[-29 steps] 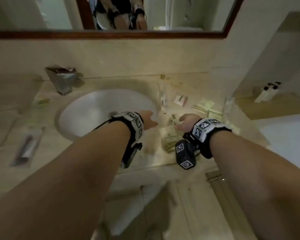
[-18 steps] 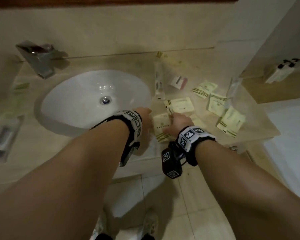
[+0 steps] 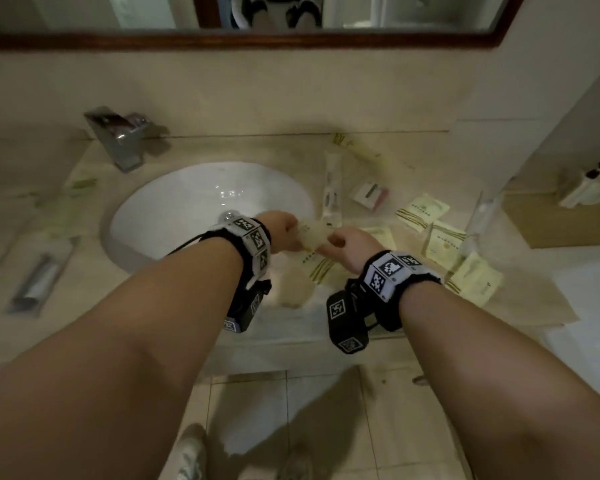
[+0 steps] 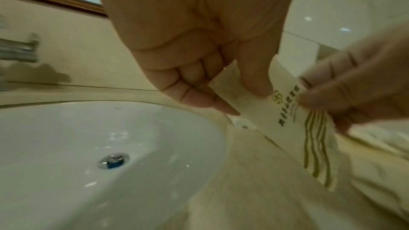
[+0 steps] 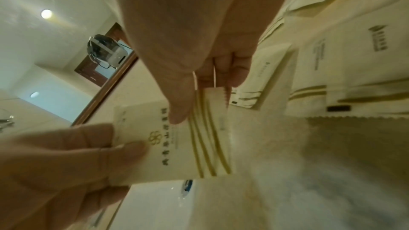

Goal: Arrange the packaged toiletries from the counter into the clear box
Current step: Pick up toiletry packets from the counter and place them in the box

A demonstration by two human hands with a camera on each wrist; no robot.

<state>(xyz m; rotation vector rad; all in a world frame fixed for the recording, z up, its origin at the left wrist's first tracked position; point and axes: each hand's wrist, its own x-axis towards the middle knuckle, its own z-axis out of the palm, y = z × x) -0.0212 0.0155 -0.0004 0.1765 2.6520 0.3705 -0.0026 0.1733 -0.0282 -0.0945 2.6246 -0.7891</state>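
Note:
Both hands hold one cream packet with gold stripes (image 3: 313,233) just above the counter, beside the sink's right rim. My left hand (image 3: 286,230) pinches its left end between thumb and fingers (image 4: 257,85). My right hand (image 3: 342,241) pinches the striped end (image 5: 177,116). The packet (image 4: 285,116) hangs tilted, printed side toward the wrist cameras (image 5: 175,148). More cream packets (image 3: 421,211) lie scattered on the counter to the right. One clear wall of what looks like the clear box (image 3: 480,216) stands among them.
The white sink (image 3: 187,216) and chrome faucet (image 3: 120,140) lie to the left. A long white sachet (image 3: 331,187) and a small pink-and-white box (image 3: 369,195) sit behind the hands. A wrapped item (image 3: 39,282) lies far left. The counter's front edge (image 3: 309,327) runs under my wrists.
Earlier both hands reached down to a packet lying on the counter; now they hold it between them, lifted off the counter. The head camera has tilted up slightly.

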